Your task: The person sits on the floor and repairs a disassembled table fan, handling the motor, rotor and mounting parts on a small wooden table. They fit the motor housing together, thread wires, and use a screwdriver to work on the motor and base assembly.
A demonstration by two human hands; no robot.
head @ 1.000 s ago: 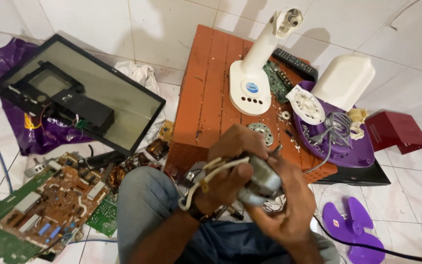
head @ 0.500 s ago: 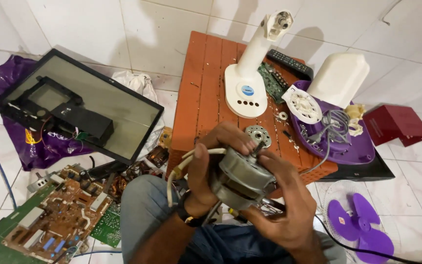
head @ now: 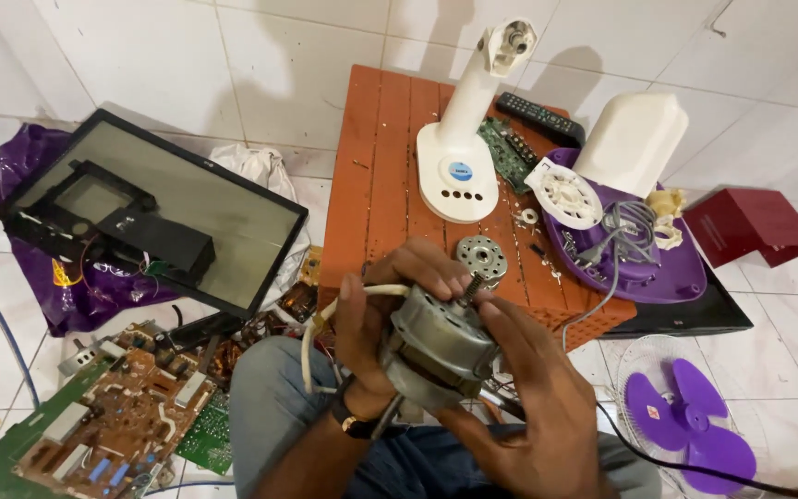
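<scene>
**Fan stripped down, motor out in hand**

Low centre of the frame, the left hand and right hand have their fingers clamped on the motor. The stand, blade and rotor already lie apart; the motor's casing still looks closed.

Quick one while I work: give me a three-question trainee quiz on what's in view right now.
1. True or false: both hands grip the fan motor.
2. Which lies on the floor at lower right? A) remote control B) purple fan blade C) white fan stand
3. Fill in: the white fan stand is upright on the orange ____.

Key
1. True: the left hand and right hand both grip it.
2. B
3. table
</scene>
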